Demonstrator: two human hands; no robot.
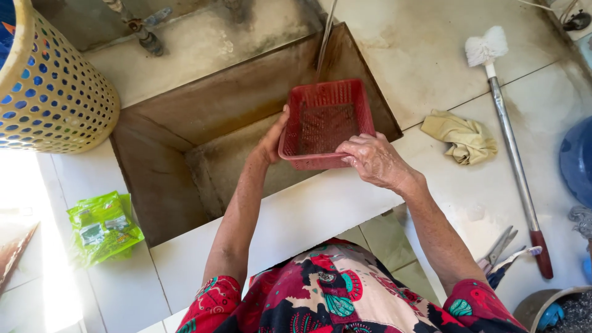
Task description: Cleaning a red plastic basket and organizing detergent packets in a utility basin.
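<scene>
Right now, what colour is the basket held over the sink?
Red, a perforated plastic basket held by both hands; the head view shows it clearly.

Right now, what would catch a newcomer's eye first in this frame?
The red mesh basket held by both hands, left hand and right hand, over a deep stained sink basin at centre. A yellow perforated laundry basket sits top left, and a white-headed brush with a long handle lies right, beside a crumpled yellow cloth.

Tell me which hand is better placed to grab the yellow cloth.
Probably the right hand: it grips the red basket's near-right rim, and the yellow cloth lies on its side. The left hand holds the far rim.
</scene>
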